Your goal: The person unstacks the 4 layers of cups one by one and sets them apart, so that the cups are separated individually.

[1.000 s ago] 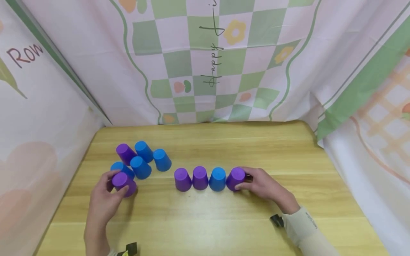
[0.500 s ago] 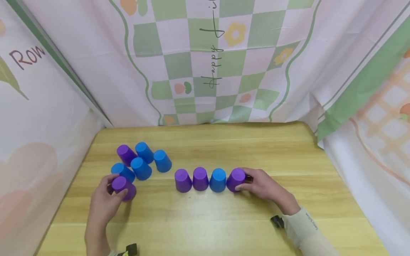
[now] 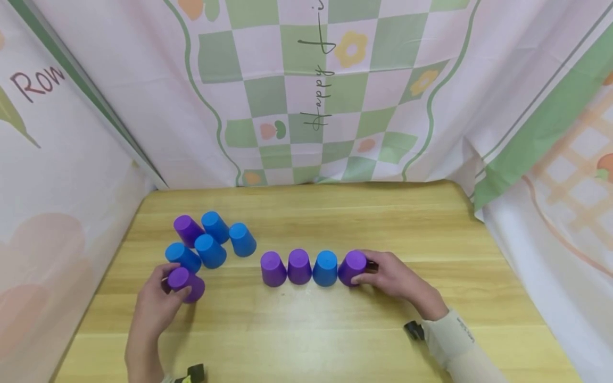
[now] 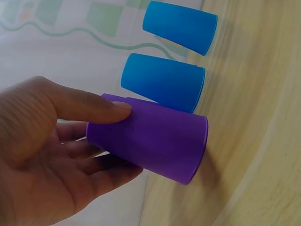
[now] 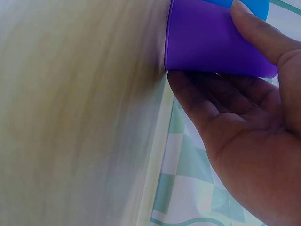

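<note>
My left hand [image 3: 154, 307] grips an upside-down purple cup [image 3: 191, 287] in front of the group at the left. The left wrist view has the thumb along the side of this cup [image 4: 155, 136], fingers beneath, and a shadow by its rim. My right hand [image 3: 395, 275] holds another purple cup [image 3: 352, 268], the right end of a row, between thumb and fingers. In the right wrist view its rim [image 5: 168, 37] meets the tabletop. Leftward from it stand a blue cup [image 3: 325, 270] and two purple cups, the middle one [image 3: 299, 268] and the end one [image 3: 273, 270].
Behind my left hand several inverted cups cluster: a purple cup [image 3: 188, 230], a near blue cup [image 3: 184, 259] and more blue ones, the rightmost cup [image 3: 243, 242] slightly apart. The wooden table [image 3: 306, 340] backs onto a patterned curtain [image 3: 306, 96], with cloth at both sides.
My left hand has drawn its purple cup a little toward me, away from the blue cup behind it. My right hand and the row have stayed put.
</note>
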`<state>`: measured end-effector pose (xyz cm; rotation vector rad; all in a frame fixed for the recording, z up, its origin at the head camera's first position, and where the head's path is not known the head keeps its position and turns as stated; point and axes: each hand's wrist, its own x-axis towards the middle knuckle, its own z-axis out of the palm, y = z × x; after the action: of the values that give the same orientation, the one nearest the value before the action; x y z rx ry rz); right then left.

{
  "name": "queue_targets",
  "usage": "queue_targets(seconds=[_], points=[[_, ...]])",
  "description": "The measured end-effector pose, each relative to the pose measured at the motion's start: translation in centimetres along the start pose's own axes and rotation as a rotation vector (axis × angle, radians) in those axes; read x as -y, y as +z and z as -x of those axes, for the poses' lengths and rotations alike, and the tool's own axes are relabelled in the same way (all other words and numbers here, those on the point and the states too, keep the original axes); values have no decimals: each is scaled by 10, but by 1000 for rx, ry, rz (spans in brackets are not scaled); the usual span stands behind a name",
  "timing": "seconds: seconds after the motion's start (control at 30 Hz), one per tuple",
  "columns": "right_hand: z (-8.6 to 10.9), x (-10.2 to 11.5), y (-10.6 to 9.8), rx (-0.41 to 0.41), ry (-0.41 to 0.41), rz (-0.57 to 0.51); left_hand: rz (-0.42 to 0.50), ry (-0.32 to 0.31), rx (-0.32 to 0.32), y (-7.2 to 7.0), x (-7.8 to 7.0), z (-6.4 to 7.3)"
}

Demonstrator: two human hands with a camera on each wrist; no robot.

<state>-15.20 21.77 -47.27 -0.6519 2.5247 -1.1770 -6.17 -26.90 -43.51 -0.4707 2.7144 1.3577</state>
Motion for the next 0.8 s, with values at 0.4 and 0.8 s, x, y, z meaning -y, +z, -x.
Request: queue_targets(seconds=[0.4, 0.8], points=[[0, 0, 0, 3, 4, -10, -52, 4, 71, -8, 0, 2], [1, 0, 0, -3, -11, -1, 27, 32, -154, -19, -22, 23]])
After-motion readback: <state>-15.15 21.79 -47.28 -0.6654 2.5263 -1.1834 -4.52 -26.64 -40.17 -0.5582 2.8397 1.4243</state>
